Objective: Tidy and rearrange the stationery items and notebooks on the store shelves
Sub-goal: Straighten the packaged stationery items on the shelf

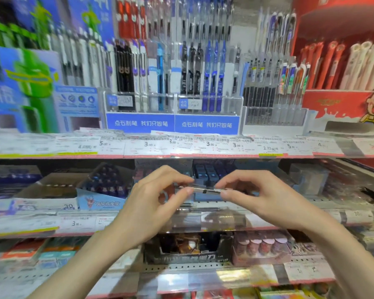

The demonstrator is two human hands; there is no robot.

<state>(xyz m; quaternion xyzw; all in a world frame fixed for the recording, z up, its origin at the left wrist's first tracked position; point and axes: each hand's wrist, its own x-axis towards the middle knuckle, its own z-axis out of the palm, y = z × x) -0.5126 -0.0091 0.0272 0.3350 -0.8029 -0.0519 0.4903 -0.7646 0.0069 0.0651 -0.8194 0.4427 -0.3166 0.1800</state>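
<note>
Slim clear plastic pen with one black band and dark tips. Blue display panels carry white lettering. Above them, upright pens in clear racks: blue-barrelled pens, black-barrelled pens, red pens with white caps. Red cardboard display stand has a white wavy edge and a cartoon face. Blue and green poster boards are blurred. White price tags have black digits over a pink shelf strip. Black cardboard box, grey lettering.
</note>
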